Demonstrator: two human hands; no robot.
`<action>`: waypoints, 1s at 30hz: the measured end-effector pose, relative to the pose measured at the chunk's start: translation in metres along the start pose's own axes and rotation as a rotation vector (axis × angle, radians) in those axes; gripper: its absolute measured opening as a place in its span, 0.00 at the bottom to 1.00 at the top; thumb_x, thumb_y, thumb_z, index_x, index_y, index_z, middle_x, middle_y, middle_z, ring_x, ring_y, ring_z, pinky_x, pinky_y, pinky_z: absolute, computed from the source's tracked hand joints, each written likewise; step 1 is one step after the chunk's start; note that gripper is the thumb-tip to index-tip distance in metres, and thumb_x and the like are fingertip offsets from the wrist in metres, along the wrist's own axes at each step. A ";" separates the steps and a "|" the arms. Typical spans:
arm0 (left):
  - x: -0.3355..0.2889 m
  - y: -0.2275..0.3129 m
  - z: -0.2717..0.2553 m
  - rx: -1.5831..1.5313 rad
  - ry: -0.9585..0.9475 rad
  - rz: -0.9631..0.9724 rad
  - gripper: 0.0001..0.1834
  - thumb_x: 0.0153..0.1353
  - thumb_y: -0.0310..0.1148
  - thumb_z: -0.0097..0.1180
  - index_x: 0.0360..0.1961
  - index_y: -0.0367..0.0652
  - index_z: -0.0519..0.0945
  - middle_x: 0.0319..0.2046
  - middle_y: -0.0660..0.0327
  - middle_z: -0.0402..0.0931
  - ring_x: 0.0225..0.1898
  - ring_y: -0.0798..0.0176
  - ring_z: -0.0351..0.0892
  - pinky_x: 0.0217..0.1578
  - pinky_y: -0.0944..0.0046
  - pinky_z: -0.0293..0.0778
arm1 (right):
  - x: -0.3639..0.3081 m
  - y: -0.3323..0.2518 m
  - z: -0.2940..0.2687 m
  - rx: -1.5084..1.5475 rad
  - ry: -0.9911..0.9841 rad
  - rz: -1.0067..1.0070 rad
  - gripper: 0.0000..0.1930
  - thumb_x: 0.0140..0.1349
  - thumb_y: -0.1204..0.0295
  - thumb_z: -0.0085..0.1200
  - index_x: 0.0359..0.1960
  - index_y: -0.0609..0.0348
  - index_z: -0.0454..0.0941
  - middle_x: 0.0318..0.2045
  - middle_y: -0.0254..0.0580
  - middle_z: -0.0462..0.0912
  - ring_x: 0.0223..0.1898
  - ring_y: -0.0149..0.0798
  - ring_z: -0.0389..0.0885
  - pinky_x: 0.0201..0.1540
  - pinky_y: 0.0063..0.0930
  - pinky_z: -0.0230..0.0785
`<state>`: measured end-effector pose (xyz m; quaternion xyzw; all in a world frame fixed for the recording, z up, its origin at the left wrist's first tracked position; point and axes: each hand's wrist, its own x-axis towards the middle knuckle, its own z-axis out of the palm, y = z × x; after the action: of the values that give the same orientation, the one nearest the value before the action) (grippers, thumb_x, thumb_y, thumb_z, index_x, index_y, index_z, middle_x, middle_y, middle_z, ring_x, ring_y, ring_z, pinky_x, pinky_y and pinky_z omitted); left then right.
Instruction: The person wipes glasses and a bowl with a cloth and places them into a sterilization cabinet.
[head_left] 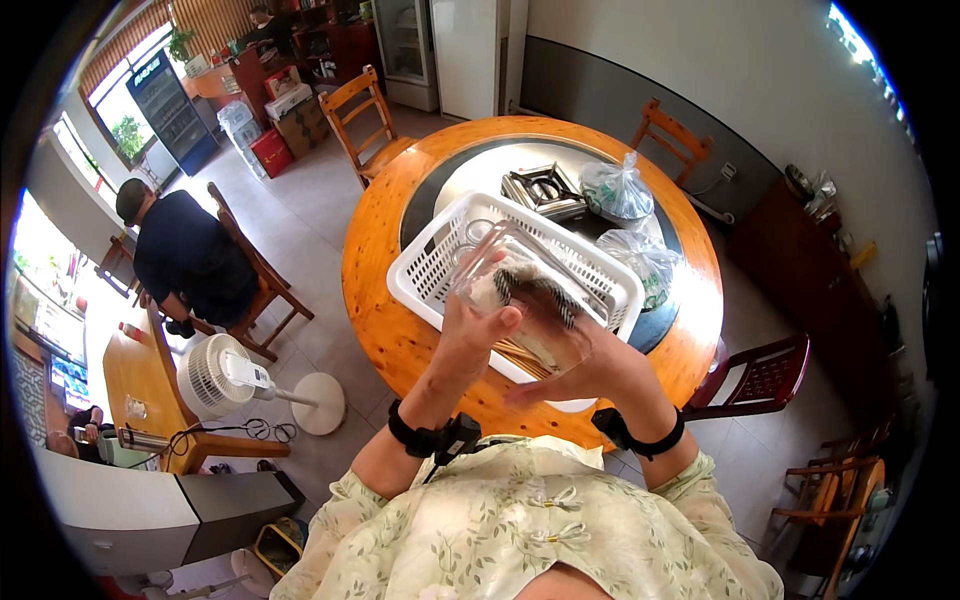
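Note:
My left hand point(470, 332) grips a clear see-through container point(492, 240) at its left side, thumb across the near face. A pale cloth with black-and-white stripes point(535, 282) is bunched against the container. My right hand point(592, 368) is at the container's right side, its fingers pressed into the cloth and partly blurred. Whether the cloth lies inside or behind the clear wall, I cannot tell. Both hands are above a white perforated plastic basket point(405, 282). Inside it are clear glasses point(480, 230), and thin wooden sticks point(515, 357) show below my hands.
The basket stands on a round wooden table point(372, 255). Behind it are a portable gas stove point(545, 190) and tied plastic bags point(617, 190). A white fan point(225, 375) is at left, near a seated person point(195, 255). A dark red chair point(755, 375) stands at right.

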<state>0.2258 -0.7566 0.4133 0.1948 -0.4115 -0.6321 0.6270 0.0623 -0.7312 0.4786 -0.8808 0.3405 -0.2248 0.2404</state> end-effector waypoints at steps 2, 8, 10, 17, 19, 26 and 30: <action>0.003 0.000 0.002 -0.020 0.042 0.078 0.49 0.44 0.45 0.74 0.60 0.33 0.59 0.48 0.57 0.69 0.52 0.65 0.70 0.52 0.65 0.70 | -0.005 0.013 0.010 -0.183 0.069 -0.066 0.38 0.50 0.51 0.65 0.61 0.54 0.65 0.58 0.51 0.68 0.60 0.52 0.64 0.63 0.38 0.55; 0.005 0.012 -0.025 -0.037 0.145 0.065 0.44 0.49 0.46 0.70 0.59 0.38 0.60 0.43 0.56 0.73 0.48 0.64 0.72 0.53 0.58 0.71 | -0.035 0.066 0.052 0.391 0.383 0.059 0.20 0.52 0.81 0.62 0.48 0.62 0.72 0.46 0.45 0.77 0.45 0.43 0.77 0.47 0.33 0.71; 0.007 0.013 -0.028 -0.068 0.126 0.061 0.43 0.50 0.47 0.70 0.60 0.39 0.59 0.44 0.56 0.73 0.48 0.63 0.72 0.53 0.57 0.71 | -0.052 0.092 0.078 0.965 0.711 0.237 0.18 0.58 0.81 0.57 0.51 0.59 0.73 0.44 0.37 0.79 0.45 0.30 0.77 0.47 0.30 0.74; -0.002 0.017 -0.023 0.055 0.106 -0.005 0.43 0.49 0.38 0.72 0.60 0.38 0.59 0.44 0.60 0.72 0.47 0.68 0.72 0.52 0.64 0.72 | -0.045 0.069 0.029 1.084 1.008 0.010 0.18 0.63 0.73 0.53 0.55 0.57 0.70 0.53 0.47 0.75 0.55 0.48 0.74 0.54 0.47 0.70; -0.006 0.005 -0.029 0.101 0.019 0.013 0.43 0.49 0.34 0.72 0.60 0.36 0.57 0.51 0.58 0.69 0.52 0.65 0.70 0.54 0.65 0.70 | -0.029 0.049 0.018 0.382 0.627 -0.205 0.20 0.60 0.70 0.55 0.55 0.57 0.71 0.55 0.51 0.72 0.59 0.56 0.68 0.58 0.51 0.63; -0.014 0.009 -0.007 0.063 -0.137 -0.013 0.52 0.40 0.41 0.77 0.61 0.39 0.55 0.56 0.58 0.64 0.58 0.62 0.64 0.62 0.60 0.60 | -0.009 0.008 -0.006 0.160 0.256 -0.193 0.28 0.58 0.64 0.56 0.60 0.62 0.68 0.63 0.58 0.61 0.66 0.57 0.58 0.65 0.41 0.48; -0.024 0.022 -0.006 0.272 -0.135 0.118 0.52 0.39 0.44 0.77 0.60 0.41 0.56 0.54 0.58 0.65 0.57 0.63 0.64 0.59 0.61 0.60 | -0.019 0.054 0.026 0.842 0.329 0.026 0.37 0.54 0.65 0.61 0.65 0.63 0.61 0.66 0.49 0.59 0.68 0.46 0.56 0.67 0.36 0.46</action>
<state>0.2479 -0.7327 0.4204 0.2105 -0.5450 -0.5444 0.6018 0.0377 -0.7460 0.4228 -0.6544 0.2640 -0.4776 0.5234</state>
